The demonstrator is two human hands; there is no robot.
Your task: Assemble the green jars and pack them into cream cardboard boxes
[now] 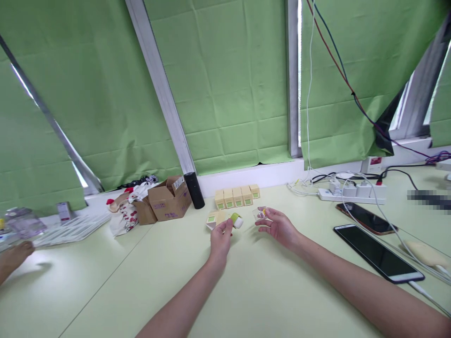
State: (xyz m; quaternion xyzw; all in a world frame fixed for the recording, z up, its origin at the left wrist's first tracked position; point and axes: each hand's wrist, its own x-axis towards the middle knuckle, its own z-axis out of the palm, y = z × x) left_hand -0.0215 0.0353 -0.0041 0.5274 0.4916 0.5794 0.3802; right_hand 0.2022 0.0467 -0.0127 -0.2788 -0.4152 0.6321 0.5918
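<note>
My left hand (220, 239) is closed on a small green-and-white item (237, 220), rounded at its white end; its exact kind does not show. A small clear plastic piece with a bit of yellow (260, 213) is pinched between the thumb and fingers of my right hand (278, 225). The two hands are apart, both above the table. Just behind my left hand lies a cream box with a green label (212, 219), partly hidden by the fingers. Farther back, several similar small boxes (233, 197) stand in a row.
A black cylinder (194, 190) and a brown cardboard box (171, 199) stand at the back left. On the right are a white power strip (352, 193), two phones (378, 251) and loose cables. Another person's hand (16, 256) rests at the far left edge.
</note>
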